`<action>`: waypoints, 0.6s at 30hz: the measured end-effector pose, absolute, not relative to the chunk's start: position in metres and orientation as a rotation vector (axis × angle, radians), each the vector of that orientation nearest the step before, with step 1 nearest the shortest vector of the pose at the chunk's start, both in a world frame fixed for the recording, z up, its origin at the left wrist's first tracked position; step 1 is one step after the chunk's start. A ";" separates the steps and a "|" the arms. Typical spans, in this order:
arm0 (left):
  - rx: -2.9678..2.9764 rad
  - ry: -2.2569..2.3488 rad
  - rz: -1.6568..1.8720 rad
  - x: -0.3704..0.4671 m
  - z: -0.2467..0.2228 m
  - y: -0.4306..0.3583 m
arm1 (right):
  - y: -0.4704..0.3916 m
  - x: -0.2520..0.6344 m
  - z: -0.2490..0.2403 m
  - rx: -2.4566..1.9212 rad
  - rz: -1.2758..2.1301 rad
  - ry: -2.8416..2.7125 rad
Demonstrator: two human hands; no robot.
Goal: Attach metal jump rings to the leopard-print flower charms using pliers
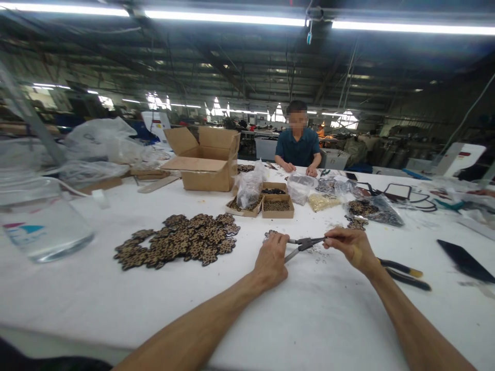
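fingers of the left hand (270,263) are wrapped round the grips of the long-nosed pliers (305,243). the grips stand a bit apart. fingers of the right hand (353,248) are pinched in narrow, right at the thin end of the pliers. from where i stand, i can't tell what tiny thing, if any, is between them. both hands are just over the white surface (154,309), with small shiny bits (320,253) below. a spotty patch (269,234) pokes out by the left hand, and a big pile of spotty patches (185,239) lies further left.

to do this well, i think the left hand should squeeze softly and hold the tool steady. the right hand needs a light pinch, with skin well clear of where the metal bites. a hard squeeze could nip a finger or bend something small. the other tool (406,275), with black and yellow grips, lies by the right wrist.
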State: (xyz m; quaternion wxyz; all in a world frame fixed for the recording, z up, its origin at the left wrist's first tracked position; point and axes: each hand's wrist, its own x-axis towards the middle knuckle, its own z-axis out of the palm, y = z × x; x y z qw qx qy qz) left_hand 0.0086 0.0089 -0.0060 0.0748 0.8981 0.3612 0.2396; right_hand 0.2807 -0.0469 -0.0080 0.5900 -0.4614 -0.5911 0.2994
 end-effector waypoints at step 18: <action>2.710 1.047 0.652 0.009 -0.009 0.016 | -0.051 0.287 0.000 -1.097 0.714 -1.415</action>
